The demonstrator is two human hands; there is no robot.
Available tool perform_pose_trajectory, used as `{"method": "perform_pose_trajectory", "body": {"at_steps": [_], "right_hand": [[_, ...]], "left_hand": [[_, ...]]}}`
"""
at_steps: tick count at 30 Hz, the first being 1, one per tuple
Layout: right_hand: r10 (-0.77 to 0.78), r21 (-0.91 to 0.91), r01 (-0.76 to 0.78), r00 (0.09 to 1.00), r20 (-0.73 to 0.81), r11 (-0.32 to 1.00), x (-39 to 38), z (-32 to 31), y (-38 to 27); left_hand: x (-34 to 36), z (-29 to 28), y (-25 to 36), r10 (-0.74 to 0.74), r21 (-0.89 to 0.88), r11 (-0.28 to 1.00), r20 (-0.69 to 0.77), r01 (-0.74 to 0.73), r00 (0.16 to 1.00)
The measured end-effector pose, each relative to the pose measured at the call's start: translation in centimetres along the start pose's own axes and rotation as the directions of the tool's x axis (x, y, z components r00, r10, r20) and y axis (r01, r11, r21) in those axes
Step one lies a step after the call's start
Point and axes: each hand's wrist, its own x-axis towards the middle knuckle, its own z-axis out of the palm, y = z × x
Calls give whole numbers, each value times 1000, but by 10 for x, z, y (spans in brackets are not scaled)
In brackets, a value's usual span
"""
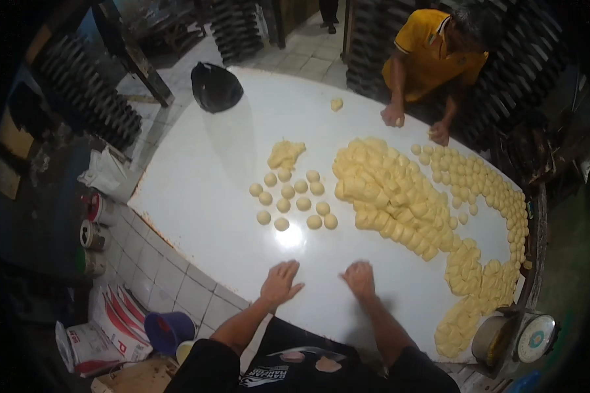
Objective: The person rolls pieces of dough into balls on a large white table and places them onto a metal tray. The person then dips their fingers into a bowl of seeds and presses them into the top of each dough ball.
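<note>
Dough balls (288,191) lie beyond the left grip (280,283); untouched.

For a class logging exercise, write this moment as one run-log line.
left hand: at smooth white table, grip unclear | right hand: curled, contents unclear | beyond: round pale-yellow dough balls | rightward: heaped yellow dough pieces

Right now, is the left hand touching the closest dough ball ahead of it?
Apart. The head view shows a strip of white tabletop between the left hand and that dough ball.
</note>
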Motion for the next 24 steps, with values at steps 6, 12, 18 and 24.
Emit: {"method": "perform_pose_trajectory", "body": {"at_steps": [6, 12, 18, 24], "right_hand": [[395, 420, -409, 910, 124, 810, 40, -29, -49], [554, 555, -789, 595, 582, 264, 87, -68, -14], [191, 887, -439, 892, 410, 144, 327, -116, -119], [-52, 273, 50, 999, 2, 961, 418, 0, -169]], "left_hand": [[-3, -3, -2, -17, -144, 990, -40, 11, 999], [0, -4, -12, -41, -255, 966, 48, 52, 998], [-14, 6, -25, 11, -205, 979, 46, -1, 999], [1, -16, -42, 74, -288, 956, 74, -50, 995]]}}
